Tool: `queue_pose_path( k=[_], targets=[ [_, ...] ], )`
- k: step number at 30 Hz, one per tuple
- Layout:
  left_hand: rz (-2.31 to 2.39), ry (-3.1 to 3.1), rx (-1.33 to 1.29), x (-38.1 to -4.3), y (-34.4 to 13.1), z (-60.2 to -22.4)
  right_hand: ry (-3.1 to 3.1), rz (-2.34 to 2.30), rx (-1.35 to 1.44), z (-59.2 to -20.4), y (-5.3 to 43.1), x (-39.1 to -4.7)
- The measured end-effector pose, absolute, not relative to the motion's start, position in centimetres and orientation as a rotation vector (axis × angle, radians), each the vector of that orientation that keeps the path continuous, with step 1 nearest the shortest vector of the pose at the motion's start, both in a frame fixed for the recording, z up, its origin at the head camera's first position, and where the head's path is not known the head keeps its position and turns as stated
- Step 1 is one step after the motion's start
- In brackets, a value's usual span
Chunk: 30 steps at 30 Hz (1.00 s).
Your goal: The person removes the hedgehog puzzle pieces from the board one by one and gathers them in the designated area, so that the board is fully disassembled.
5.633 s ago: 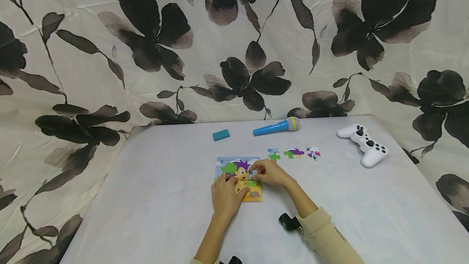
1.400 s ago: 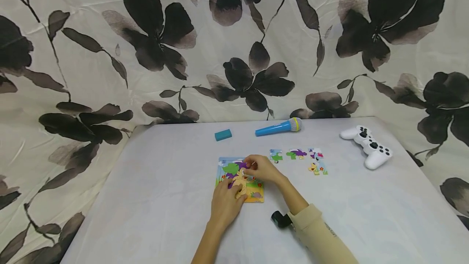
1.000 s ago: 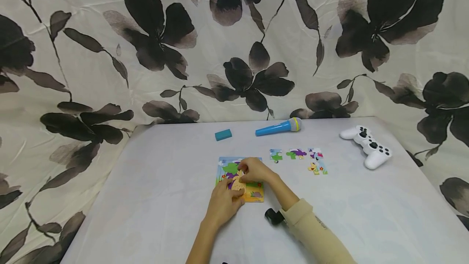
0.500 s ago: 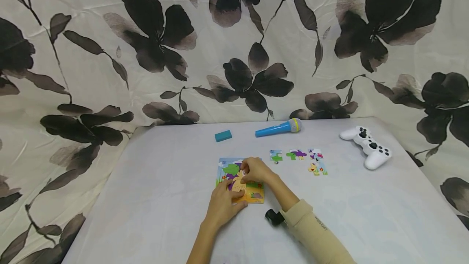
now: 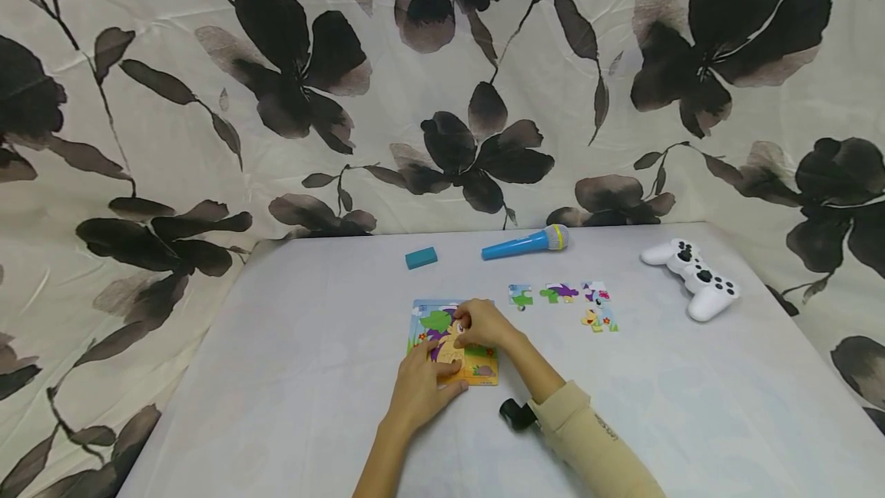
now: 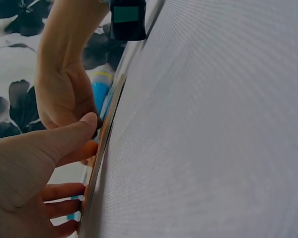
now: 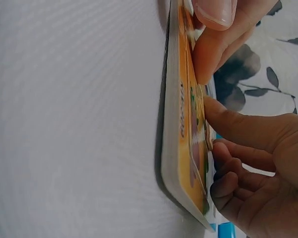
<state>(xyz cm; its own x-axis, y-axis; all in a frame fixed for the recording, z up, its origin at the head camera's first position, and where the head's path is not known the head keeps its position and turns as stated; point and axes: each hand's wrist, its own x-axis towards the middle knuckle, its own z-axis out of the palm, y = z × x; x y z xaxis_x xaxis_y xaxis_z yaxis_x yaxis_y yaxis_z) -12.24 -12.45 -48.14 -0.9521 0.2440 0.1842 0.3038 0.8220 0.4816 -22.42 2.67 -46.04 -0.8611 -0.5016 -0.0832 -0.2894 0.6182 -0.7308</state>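
A square jigsaw board [image 5: 484,377] with a purple-haired cartoon animal lies flat on the white table. My left hand [image 5: 418,386] rests on its lower left part, fingers fairly straight; in the left wrist view the fingertips touch the board's edge. Over the upper right of the board, my right hand [image 5: 484,323] pinches a jigsaw piece [image 7: 209,131] at the animal's face between thumb and fingers. The hand covers part of that piece. Right of the board lie loose jigsaw pieces: a green-and-blue one [image 5: 521,296], a purple one [image 5: 561,293], a flowered one [image 5: 596,292] and a duck one [image 5: 599,320].
At the back of the table lie a teal block [image 5: 421,257] and a blue toy microphone [image 5: 525,243]. A white game controller [image 5: 691,279] is at the right. Behind the table [image 5: 290,375] hangs a floral cloth [image 5: 387,83].
Since the oldest frame, the duck piece has come to lie beside the other loose pieces. My right hand has shifted left onto the face area; over the last half second both hands barely move.
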Motion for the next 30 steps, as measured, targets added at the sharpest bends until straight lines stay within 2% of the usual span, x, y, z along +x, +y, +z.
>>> queue_pose_path(
  k=[30],
  targets=[
    [-0.792, -2.892, -0.442, -12.36, -12.52, -47.94, 2.463, -1.338, -0.627, -46.02, 3.17, -22.25]
  ],
)
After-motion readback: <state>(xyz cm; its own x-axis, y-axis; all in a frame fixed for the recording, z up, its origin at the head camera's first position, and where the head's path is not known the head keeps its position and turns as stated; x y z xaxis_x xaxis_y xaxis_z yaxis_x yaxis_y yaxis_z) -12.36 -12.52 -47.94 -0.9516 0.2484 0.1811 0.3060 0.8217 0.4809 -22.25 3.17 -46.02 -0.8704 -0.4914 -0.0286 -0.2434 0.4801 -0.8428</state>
